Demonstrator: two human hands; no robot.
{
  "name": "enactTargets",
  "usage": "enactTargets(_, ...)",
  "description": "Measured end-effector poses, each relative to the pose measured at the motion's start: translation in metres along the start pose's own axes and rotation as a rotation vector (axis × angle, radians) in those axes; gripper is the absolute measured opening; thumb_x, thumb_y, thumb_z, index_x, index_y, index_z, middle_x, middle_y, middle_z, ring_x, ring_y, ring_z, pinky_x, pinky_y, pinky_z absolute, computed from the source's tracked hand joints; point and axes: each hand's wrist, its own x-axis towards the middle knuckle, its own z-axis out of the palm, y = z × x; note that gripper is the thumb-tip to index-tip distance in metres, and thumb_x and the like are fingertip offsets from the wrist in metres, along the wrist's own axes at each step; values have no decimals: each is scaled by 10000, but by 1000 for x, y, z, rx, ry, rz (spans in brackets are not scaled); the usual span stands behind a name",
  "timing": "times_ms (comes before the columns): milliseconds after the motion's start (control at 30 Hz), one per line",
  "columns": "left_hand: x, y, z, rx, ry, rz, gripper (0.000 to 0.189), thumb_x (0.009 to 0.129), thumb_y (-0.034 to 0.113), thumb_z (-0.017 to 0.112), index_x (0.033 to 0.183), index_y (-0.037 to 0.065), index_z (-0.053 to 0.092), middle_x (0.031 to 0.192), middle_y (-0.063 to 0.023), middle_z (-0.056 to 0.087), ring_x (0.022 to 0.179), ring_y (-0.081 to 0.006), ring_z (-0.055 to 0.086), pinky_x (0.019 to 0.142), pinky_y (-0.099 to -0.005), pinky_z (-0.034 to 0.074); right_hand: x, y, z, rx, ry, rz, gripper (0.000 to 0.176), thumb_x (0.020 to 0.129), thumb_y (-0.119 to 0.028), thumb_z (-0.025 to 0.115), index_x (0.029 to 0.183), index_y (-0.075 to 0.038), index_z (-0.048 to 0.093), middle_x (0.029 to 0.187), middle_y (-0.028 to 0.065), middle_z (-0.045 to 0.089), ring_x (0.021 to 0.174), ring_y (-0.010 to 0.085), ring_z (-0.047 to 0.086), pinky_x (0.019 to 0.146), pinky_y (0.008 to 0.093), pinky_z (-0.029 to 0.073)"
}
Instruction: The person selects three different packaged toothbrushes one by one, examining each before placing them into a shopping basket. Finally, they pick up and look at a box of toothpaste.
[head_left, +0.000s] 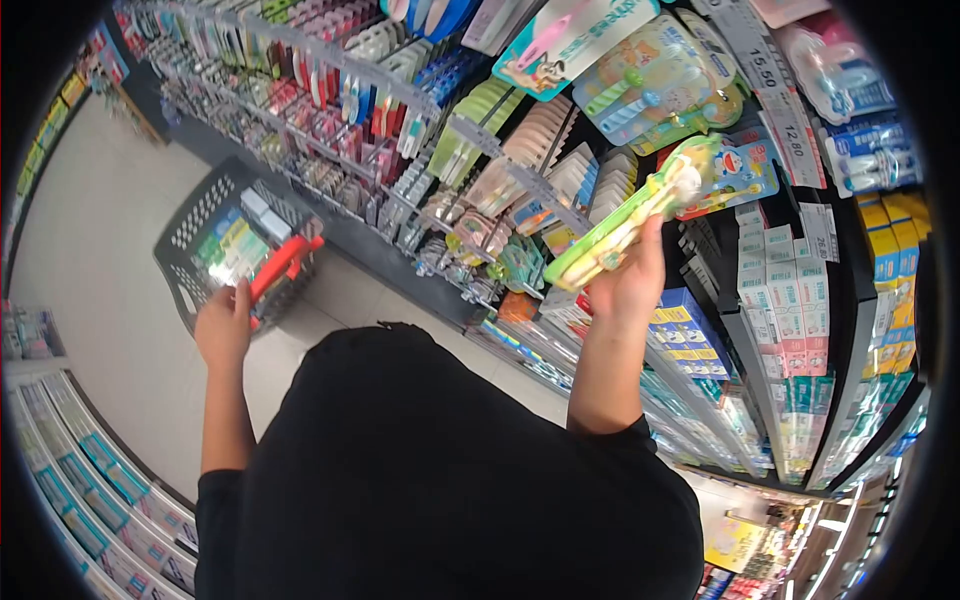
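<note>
Our left hand (225, 325) sits at about nine o'clock in the view. Its fingers are closed round the red handle (283, 262) of a dark plastic shopping basket (200, 225). The basket hangs over the pale floor (100, 230) with boxed goods inside. Our right hand (628, 285), at about two o'clock, is raised and clamped on the lower end of a green-and-yellow toothbrush pack (625, 220). The pack slants up toward one o'clock, just in front of the pegged toothbrush display (480, 180). Toothpaste boxes (790, 300) are stacked on the shelves at three o'clock, with price tags (775, 90) above them.
</note>
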Motion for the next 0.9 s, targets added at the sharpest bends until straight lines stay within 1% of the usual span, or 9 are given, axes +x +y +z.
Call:
enactTargets(67, -1, -3, 2, -10, 6, 6, 488, 886, 489, 425, 819, 70, 666, 705, -141, 642, 698, -323, 627, 630, -412, 467, 4, -10, 7, -217, -39, -238, 320, 940, -217, 498, 1160, 15, 502, 1074, 91, 585, 957, 155, 564, 844, 306, 443)
enactTargets(167, 0, -5, 4, -11, 13, 3, 478, 887, 489, 428, 822, 78, 664, 644, -111, 627, 663, -297, 626, 611, -400, 461, 14, -18, 6, -430, 83, -402, 274, 934, -205, 516, 1099, 14, 524, 1019, 93, 602, 892, 144, 581, 783, 285, 470)
enactTargets(267, 1, -4, 2, -4, -31, -34, 457, 889, 483, 434, 849, 87, 659, 609, -86, 617, 656, -274, 627, 609, -389, 457, 19, -28, 7, -570, 111, -405, 336, 936, -248, 507, 1125, 30, 503, 1041, 111, 585, 926, 181, 579, 794, 327, 479)
enactTargets(433, 0, -4, 5, -36, -40, -82, 484, 880, 522, 421, 868, 100, 657, 653, -59, 633, 686, -258, 628, 628, -370, 461, 26, -38, 10, -721, 137, -485, 325, 938, -259, 497, 1094, 26, 504, 1035, 124, 579, 889, 199, 596, 752, 331, 497)
enactTargets(533, -1, -5, 9, 1, 8, -92, 470, 872, 529, 436, 862, 116, 660, 702, -69, 642, 703, -259, 629, 616, -373, 464, 27, -42, 18, -665, 159, -415, 309, 928, -239, 527, 1093, 22, 512, 1032, 114, 596, 900, 169, 590, 761, 299, 491)
enactTargets(567, -1, -6, 10, 10, 20, -89, 466, 871, 529, 439, 860, 119, 660, 709, -70, 643, 705, -260, 628, 613, -374, 464, 27, -41, 23, -683, 192, -401, 320, 933, -250, 514, 1102, 22, 509, 1038, 118, 589, 900, 178, 591, 763, 306, 492)
enactTargets(733, -1, -5, 13, 7, 42, -120, 454, 862, 533, 456, 859, 129, 662, 719, -64, 646, 705, -262, 627, 606, -369, 464, 32, -39, 18, -687, 137, -402, 335, 937, -261, 502, 1112, 25, 504, 1043, 119, 579, 901, 185, 588, 771, 315, 488)
enactTargets(867, -3, -4, 14, 27, 63, -137, 453, 858, 538, 455, 865, 137, 665, 684, -47, 645, 702, -237, 632, 595, -353, 462, 35, -41, 11, -649, 83, -429, 355, 935, -279, 506, 1114, 28, 499, 1043, 120, 579, 895, 185, 588, 776, 319, 483)
enactTargets(900, -3, -4, 15, 35, 62, -142, 456, 857, 541, 451, 867, 138, 664, 686, -46, 648, 704, -233, 634, 596, -351, 462, 34, -43, 9, -659, 74, -420, 380, 934, -287, 505, 1130, 38, 486, 1071, 131, 564, 929, 205, 580, 795, 340, 483)
